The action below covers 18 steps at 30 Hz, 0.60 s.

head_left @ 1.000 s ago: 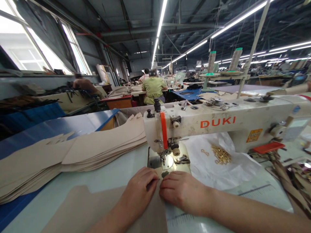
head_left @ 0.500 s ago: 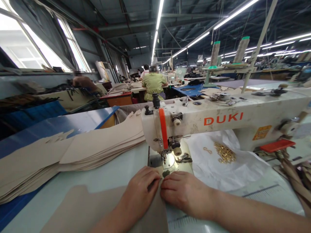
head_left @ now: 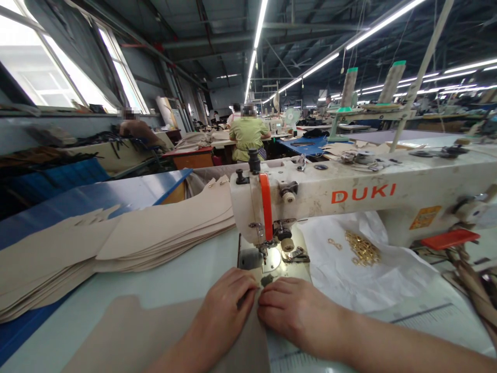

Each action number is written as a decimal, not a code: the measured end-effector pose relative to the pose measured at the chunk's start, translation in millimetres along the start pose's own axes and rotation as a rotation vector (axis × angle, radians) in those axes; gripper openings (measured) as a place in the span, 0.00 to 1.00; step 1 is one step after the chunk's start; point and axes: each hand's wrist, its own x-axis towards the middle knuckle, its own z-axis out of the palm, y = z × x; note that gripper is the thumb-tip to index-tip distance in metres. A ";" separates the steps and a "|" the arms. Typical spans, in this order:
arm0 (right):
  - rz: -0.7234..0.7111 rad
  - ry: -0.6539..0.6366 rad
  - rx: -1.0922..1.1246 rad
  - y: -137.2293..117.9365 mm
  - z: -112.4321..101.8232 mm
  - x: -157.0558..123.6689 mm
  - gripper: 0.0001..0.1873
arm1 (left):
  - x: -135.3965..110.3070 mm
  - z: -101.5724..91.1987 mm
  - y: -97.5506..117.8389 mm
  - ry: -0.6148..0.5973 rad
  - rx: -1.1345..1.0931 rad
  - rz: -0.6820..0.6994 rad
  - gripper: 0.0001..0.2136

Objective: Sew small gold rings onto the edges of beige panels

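A white DUKI sewing machine [head_left: 349,197] stands across the table, its needle and presser foot [head_left: 266,254] lit just beyond my fingers. My left hand [head_left: 225,311] and my right hand [head_left: 295,311] lie side by side on a tan cut piece [head_left: 132,336]. Both have their fingers curled and pressed down on the piece's edge just in front of the foot. The fingertips of the two hands nearly touch.
Stacks of tan cut pieces [head_left: 116,243] lie to the left on the table. A white plastic sheet [head_left: 368,280] with several small gold metal rings [head_left: 363,248] lies right of the needle. Other people [head_left: 246,137] sit at machines farther back. Thread cones [head_left: 349,88] stand behind.
My hands stay in the same place on the tan piece. The view has shifted slightly; nothing else has visibly moved.
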 end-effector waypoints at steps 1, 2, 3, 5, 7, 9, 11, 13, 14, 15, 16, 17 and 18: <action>0.002 -0.004 0.000 0.0 -0.2 0.1 0.09 | -0.1 -0.1 0.0 -0.002 0.001 -0.004 0.08; 0.004 -0.008 0.001 0.1 -0.2 0.2 0.10 | -0.1 -0.2 0.0 -0.004 0.002 -0.003 0.08; 0.003 -0.008 0.002 0.2 -0.1 0.2 0.10 | 0.0 -0.4 0.3 -0.003 0.002 0.000 0.08; 0.002 -0.003 0.003 0.5 0.3 0.1 0.10 | 0.9 -0.9 1.1 -0.003 0.002 0.007 0.08; 0.002 0.003 0.002 0.4 0.8 0.0 0.10 | 2.0 -1.4 2.0 0.002 0.002 0.013 0.08; 0.003 0.006 0.003 0.2 1.0 -0.1 0.10 | 2.8 -1.4 2.8 0.007 0.002 0.010 0.08; 0.005 0.009 0.009 -0.1 0.9 -0.2 0.10 | 2.7 -0.9 3.0 0.006 -0.003 0.004 0.08; 0.008 0.012 0.016 -0.2 0.5 -0.4 0.10 | 2.2 -0.4 2.9 0.002 -0.008 -0.005 0.08; 0.010 0.014 0.019 -0.3 0.4 -0.4 0.10 | 1.9 -0.3 2.9 0.003 -0.011 -0.009 0.08; 0.010 0.013 0.021 -0.4 0.4 -0.5 0.09 | 1.7 -0.2 3.0 0.002 -0.013 -0.016 0.08; 0.012 0.012 0.023 -0.5 0.4 -0.6 0.09 | 1.6 -0.3 3.2 -0.001 -0.014 -0.023 0.08; 0.016 0.013 0.025 -0.6 0.6 -0.7 0.09 | 1.6 -0.3 3.4 -0.003 -0.015 -0.030 0.08; 0.022 0.014 0.029 -0.8 0.9 -0.9 0.09 | 1.7 -0.4 3.7 -0.004 -0.016 -0.033 0.08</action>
